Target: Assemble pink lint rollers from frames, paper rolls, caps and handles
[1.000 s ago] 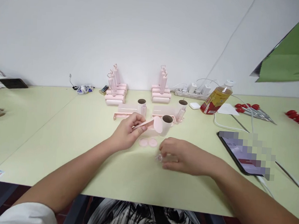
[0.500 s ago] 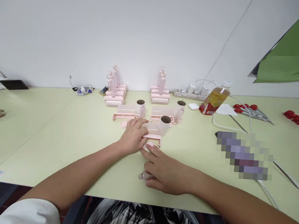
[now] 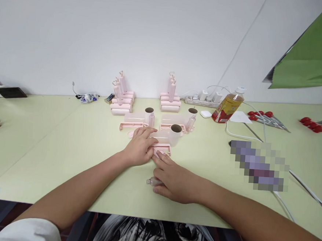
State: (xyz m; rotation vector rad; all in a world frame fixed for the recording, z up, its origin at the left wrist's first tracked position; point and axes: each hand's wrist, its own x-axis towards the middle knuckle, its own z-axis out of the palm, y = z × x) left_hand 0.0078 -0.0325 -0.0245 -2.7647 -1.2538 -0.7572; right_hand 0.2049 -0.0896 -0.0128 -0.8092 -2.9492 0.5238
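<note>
My left hand [image 3: 140, 145] lies palm down on a pink lint-roller frame [image 3: 163, 147] on the pale green table [image 3: 65, 147], fingers pressing it flat. A paper roll with a brown core [image 3: 174, 134] stands just right of it. My right hand [image 3: 173, 176] rests below the frame, its index and middle fingers stretched onto a small pink round cap at the frame's near edge. A small clear bottle-like piece [image 3: 151, 181] sticks out from under its thumb and lower fingers.
Behind are more pink roller frames [image 3: 131, 125], paper rolls [image 3: 149, 114], and two stacks of pink rollers [image 3: 121, 103]. A yellow drink bottle [image 3: 228, 105], a power strip [image 3: 199, 99], red-handled tools [image 3: 263, 116] and a blurred tablet [image 3: 257, 164] lie to the right.
My left hand lowered the pink frame from the air onto the table and flattened on it. My right hand slid nearer and left, fingers now reaching onto the round cap.
</note>
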